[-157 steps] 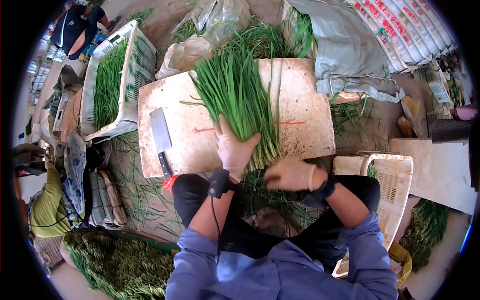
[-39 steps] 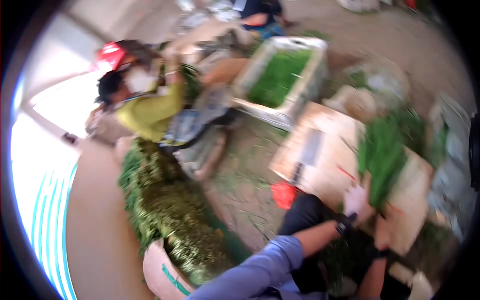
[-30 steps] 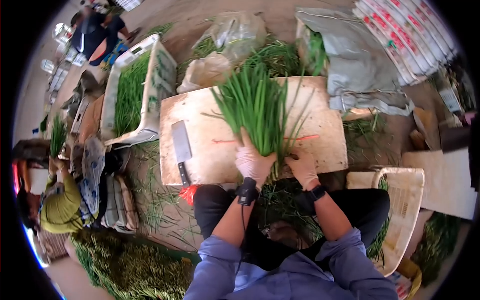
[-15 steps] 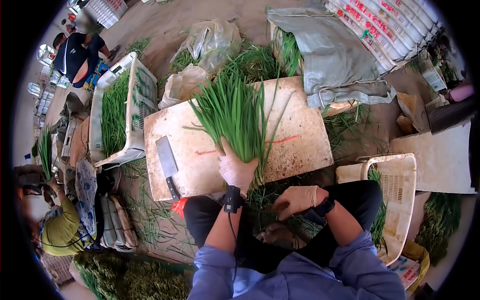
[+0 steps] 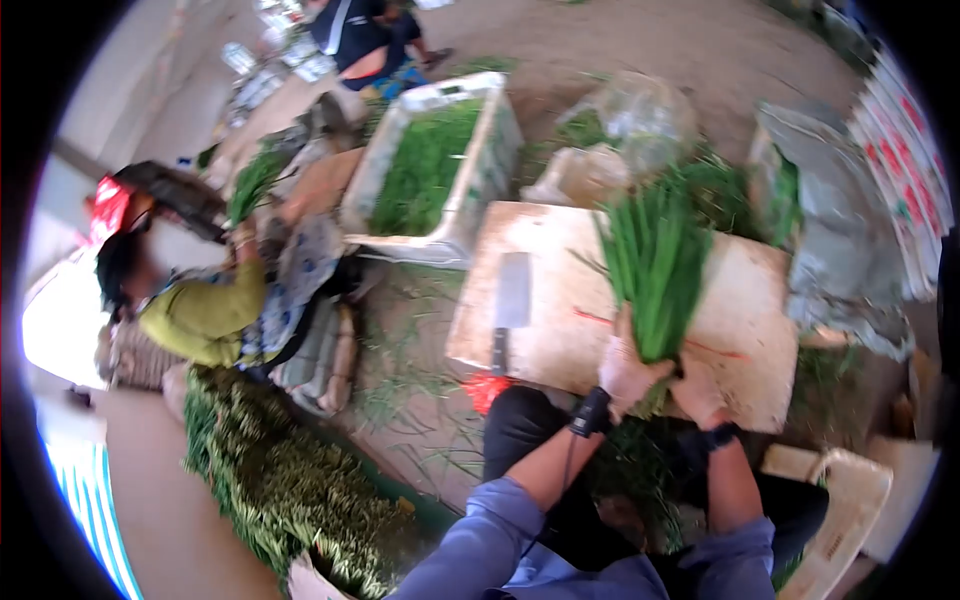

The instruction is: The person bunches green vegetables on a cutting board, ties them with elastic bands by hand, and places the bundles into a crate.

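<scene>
Clasping left hand (image 5: 630, 375): curled around the green bunch (image 5: 655, 275), low down.
Right hand (image 5: 699, 392): beside its base; cannot tell whether pinching.
Cleaver (image 5: 513, 290): flat on the board (image 5: 560, 300).

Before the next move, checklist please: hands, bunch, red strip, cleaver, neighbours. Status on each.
1. Left hand around the lower part of the green bunch: ok.
2. Right hand gripping: cannot tell; it is at the stem ends, finger contact blurred.
3. Stem ends level: cannot tell, partly hidden by the hands.
4. Red strip unbroken beneath the bunch: cannot tell; it shows on both sides, middle covered.
5. Cleaver clear of both hands: ok, flat on the board, left of the bunch.
6. Co-worker's hand away from the board: ok.
</scene>
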The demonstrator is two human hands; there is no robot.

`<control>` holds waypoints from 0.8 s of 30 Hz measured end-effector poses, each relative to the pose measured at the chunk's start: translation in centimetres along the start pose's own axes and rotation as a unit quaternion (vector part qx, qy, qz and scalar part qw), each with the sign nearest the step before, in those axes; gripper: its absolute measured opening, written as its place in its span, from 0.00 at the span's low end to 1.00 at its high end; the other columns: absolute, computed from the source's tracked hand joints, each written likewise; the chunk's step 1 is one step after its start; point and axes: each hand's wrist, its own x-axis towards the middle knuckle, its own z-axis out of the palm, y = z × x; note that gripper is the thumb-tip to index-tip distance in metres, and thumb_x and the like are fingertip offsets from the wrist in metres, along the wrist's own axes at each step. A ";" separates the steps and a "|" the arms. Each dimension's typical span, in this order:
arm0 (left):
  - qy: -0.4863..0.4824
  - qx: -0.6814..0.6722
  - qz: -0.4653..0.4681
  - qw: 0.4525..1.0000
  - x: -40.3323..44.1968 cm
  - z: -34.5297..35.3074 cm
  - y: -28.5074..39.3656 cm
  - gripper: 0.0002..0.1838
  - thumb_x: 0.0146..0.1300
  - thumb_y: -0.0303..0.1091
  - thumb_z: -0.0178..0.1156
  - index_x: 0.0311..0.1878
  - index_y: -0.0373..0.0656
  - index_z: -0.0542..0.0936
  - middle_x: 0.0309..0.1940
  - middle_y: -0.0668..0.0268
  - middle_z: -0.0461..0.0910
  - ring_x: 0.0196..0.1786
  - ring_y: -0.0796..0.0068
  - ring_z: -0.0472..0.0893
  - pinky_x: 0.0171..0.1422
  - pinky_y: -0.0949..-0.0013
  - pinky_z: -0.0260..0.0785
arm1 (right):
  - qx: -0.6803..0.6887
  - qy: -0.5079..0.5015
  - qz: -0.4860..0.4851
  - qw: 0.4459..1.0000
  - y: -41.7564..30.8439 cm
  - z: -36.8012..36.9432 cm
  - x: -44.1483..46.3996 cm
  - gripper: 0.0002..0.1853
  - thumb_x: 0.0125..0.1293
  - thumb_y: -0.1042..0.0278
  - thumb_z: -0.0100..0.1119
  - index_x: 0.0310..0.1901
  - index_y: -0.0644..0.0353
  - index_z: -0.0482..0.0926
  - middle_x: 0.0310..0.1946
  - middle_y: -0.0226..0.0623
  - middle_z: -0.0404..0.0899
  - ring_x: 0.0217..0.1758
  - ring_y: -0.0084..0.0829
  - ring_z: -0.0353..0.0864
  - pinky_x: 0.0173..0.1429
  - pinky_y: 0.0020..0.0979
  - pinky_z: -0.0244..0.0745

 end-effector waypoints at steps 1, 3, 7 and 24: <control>-0.011 -0.017 -0.013 1.000 0.0 -0.2 0.2 0.72 0.40 0.36 0.88 0.85 0.28 0.51 0.75 0.37 0.69 0.78 0.43 0.71 0.83 0.54 0.65 | -0.016 -0.040 0.025 0.999 0.1 -0.5 0.4 0.24 0.68 0.65 0.62 0.64 0.62 0.80 0.51 0.63 0.86 0.59 0.65 0.84 0.62 0.55 0.79; -0.051 0.046 -0.076 0.995 0.2 -1.1 2.8 0.75 0.39 0.40 0.89 0.86 0.30 0.50 0.78 0.33 0.64 0.78 0.36 0.70 0.78 0.51 0.71 | -0.005 0.043 -0.092 0.995 0.6 -0.8 1.0 0.23 0.67 0.59 0.66 0.62 0.57 0.84 0.50 0.57 0.88 0.55 0.61 0.86 0.61 0.54 0.80; -0.091 0.259 -0.117 0.954 0.0 0.5 4.0 0.79 0.37 0.51 0.88 0.90 0.45 0.46 0.84 0.35 0.54 0.75 0.30 0.72 0.69 0.41 0.77 | -0.025 -0.101 -0.018 0.994 0.3 -3.3 1.8 0.25 0.63 0.63 0.68 0.62 0.60 0.84 0.55 0.57 0.88 0.62 0.60 0.85 0.64 0.52 0.80; -0.118 0.378 -0.115 0.911 0.3 2.6 5.8 0.73 0.43 0.49 0.88 0.89 0.50 0.51 0.84 0.41 0.56 0.75 0.31 0.69 0.66 0.39 0.78 | -0.382 0.071 0.012 0.921 5.6 -5.1 0.5 0.17 0.67 0.60 0.65 0.55 0.57 0.83 0.47 0.51 0.88 0.47 0.55 0.90 0.45 0.55 0.83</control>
